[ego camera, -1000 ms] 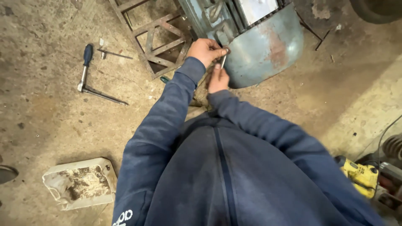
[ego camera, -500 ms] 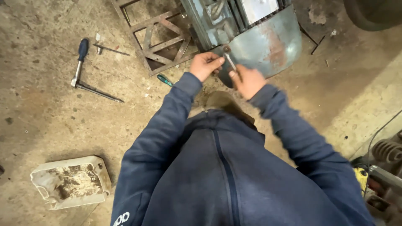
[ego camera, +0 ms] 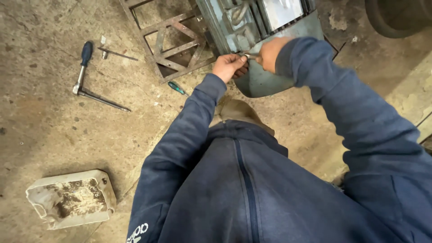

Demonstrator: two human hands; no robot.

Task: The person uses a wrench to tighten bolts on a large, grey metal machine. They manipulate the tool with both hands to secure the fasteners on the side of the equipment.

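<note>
A large grey-blue electric motor (ego camera: 270, 27) lies on the concrete floor ahead of me. My left hand (ego camera: 228, 65) pinches a small metal part against the motor's end cover (ego camera: 261, 83). My right hand (ego camera: 271, 53) is closed around a thin metal tool (ego camera: 250, 56) that points left toward my left fingers. Both hands meet at the edge of the cover. My dark blue sleeves and jacket fill the lower frame.
A rusty steel frame (ego camera: 173, 40) sits left of the motor. A blue-handled wrench (ego camera: 84, 74), a thin rod (ego camera: 118, 54) and a green-handled screwdriver (ego camera: 177, 88) lie on the floor. A dirty white tray (ego camera: 69, 198) rests at lower left. A tyre (ego camera: 400, 15) is upper right.
My right hand has moved up and to the right along the motor cover, and the right arm is stretched further out. The view has shifted, so the tray sits more to the right.
</note>
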